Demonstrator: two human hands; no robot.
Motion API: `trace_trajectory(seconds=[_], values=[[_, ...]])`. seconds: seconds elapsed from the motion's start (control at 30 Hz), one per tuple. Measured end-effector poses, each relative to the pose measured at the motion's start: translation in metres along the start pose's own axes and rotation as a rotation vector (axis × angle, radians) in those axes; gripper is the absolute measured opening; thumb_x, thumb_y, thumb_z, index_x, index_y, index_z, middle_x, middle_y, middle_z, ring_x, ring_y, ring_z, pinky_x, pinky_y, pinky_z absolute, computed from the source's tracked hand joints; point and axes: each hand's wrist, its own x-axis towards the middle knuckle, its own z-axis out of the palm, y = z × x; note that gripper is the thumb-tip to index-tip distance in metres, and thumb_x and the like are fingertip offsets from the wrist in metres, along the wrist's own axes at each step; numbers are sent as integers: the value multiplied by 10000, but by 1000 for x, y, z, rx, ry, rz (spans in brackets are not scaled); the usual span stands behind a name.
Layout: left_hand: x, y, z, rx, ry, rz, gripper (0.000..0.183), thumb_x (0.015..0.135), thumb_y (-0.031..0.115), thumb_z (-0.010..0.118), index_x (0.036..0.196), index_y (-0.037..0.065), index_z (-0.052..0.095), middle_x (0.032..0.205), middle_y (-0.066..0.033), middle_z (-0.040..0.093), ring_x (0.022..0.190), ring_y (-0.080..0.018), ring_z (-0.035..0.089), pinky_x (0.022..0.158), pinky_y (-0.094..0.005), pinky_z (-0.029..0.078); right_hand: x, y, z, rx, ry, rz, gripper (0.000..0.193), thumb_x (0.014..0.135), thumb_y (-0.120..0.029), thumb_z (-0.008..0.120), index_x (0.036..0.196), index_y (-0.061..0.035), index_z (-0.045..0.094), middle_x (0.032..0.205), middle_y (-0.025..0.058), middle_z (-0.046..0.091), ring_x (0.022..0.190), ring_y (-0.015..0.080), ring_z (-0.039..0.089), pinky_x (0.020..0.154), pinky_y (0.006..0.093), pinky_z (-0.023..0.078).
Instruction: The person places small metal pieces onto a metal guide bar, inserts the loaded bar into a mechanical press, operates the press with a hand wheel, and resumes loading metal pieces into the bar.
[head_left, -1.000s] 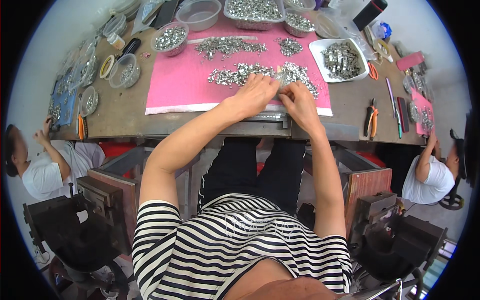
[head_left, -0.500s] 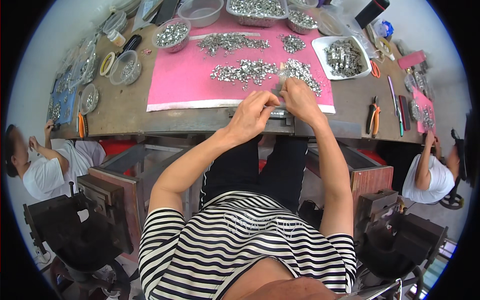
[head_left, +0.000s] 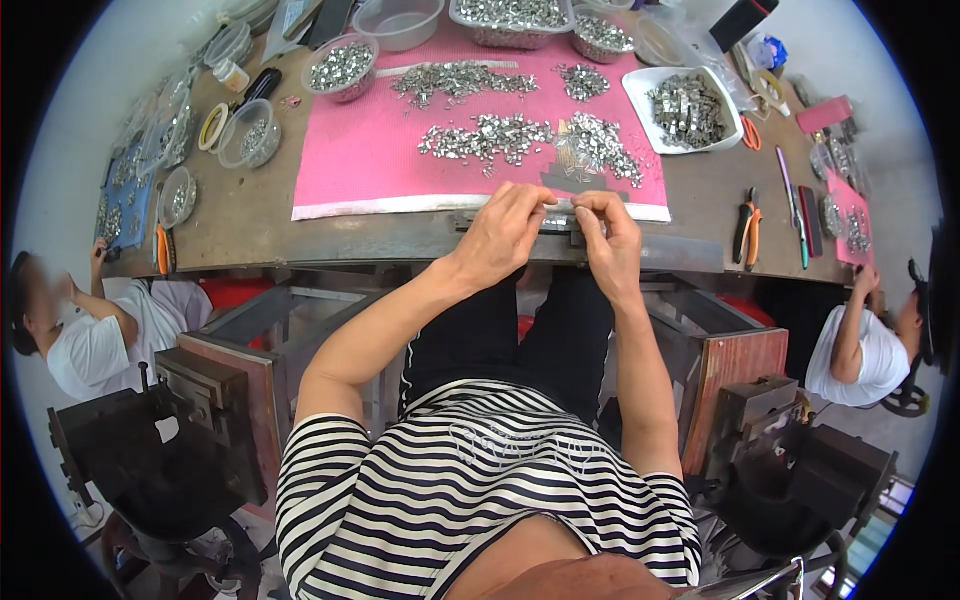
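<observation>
My left hand [head_left: 497,232] is at the bench's front edge, its thumb and fingers pinched together over a small metal fixture [head_left: 556,224]. Facing it, my right hand [head_left: 612,245] is pinched too, just right of the fixture. Whatever is between the fingertips is too small to make out. Beyond my hands, a pink ribbed mat [head_left: 370,150] carries loose piles of small shiny metal pieces: a left near pile [head_left: 487,138], a right near pile [head_left: 602,150], a wide far pile [head_left: 465,82] and a small far pile [head_left: 583,82].
A white tray [head_left: 737,130] of metal parts stands right of the mat. Orange-handled pliers [head_left: 747,230] lie on the right. Clear tubs, including a round tub [head_left: 345,92] of pieces, line the back. Two people in white shirts sit at the far left and right.
My right hand has drawn back from the right near pile to the fixture, its fingertips now near the left hand's. The left hand has hardly moved.
</observation>
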Motion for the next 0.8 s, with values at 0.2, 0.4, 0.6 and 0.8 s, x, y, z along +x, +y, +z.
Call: trace_trajectory(seconds=[0.2,0.4,0.6,0.8], values=[[-8,2,5,209,-60,193,406,757,-34,658,1156,17,612,963,-131,611,927,-363,576,831,-453,499,-7,-1,14,-96,-18,-155,51,937,29,641,983,23,620,1012,117,663,889,223,646,791,318,515],[-13,4,7,248,126,171,321,805,2,689,1121,52,670,895,-95,630,941,-311,591,840,-434,497,-8,-1,19,-153,-29,-172,60,922,15,656,965,10,615,972,120,663,893,289,633,808,373,502],[-16,2,13,153,149,30,255,823,18,699,1073,50,665,931,-92,634,950,-307,590,857,-429,472,-6,-4,22,-252,-33,-264,69,910,1,665,950,-12,611,944,116,654,885,318,612,831,402,468],[-20,7,4,275,183,41,261,823,49,717,1076,54,651,1029,-100,630,1003,-307,593,988,-494,418,-4,-3,22,-338,-36,-329,105,871,15,682,940,-23,613,936,101,655,883,303,620,829,396,449]])
